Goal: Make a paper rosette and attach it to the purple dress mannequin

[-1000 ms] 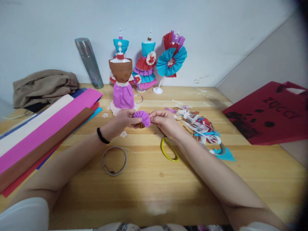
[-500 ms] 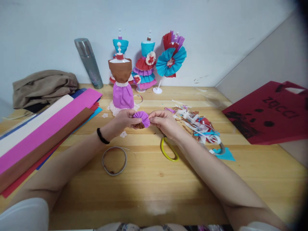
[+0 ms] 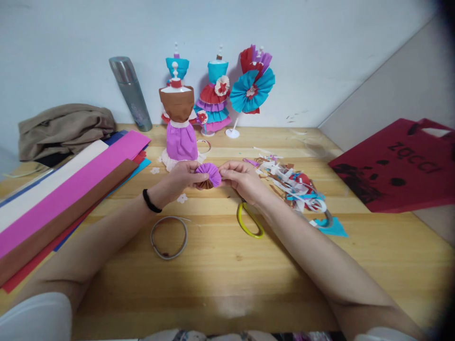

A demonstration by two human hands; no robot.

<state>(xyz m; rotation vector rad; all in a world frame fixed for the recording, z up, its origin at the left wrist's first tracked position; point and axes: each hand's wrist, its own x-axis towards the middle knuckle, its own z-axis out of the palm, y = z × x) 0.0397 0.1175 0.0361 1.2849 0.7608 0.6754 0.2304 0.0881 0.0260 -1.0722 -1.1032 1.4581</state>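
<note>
Between my hands is a pleated paper rosette [image 3: 213, 174], purple with a brown section along its lower side. My left hand [image 3: 184, 180] pinches it from the left, thumb across its front. The fingertips of my right hand [image 3: 240, 179] are closed on its right edge. Just behind stands a small dress form [image 3: 181, 139] in a brown top and purple skirt with a white ruffled hem. A white paper flower [image 3: 182, 198] lies below my left hand. Below my right hand is a yellow loop handle [image 3: 245, 226]; the rest of that tool is hidden.
A roll of tape [image 3: 168, 237] lies in front. Folded coloured papers [image 3: 74, 184], a brown cloth [image 3: 67, 130] and a flask [image 3: 131, 94] are at left. Paper scraps [image 3: 291, 184] and a red bag [image 3: 398, 166] are at right. More dress forms [image 3: 217, 73] stand behind.
Almost nothing differs. Both hands keep hold of the rosette in nearly the same place; the whole view has shifted very slightly.
</note>
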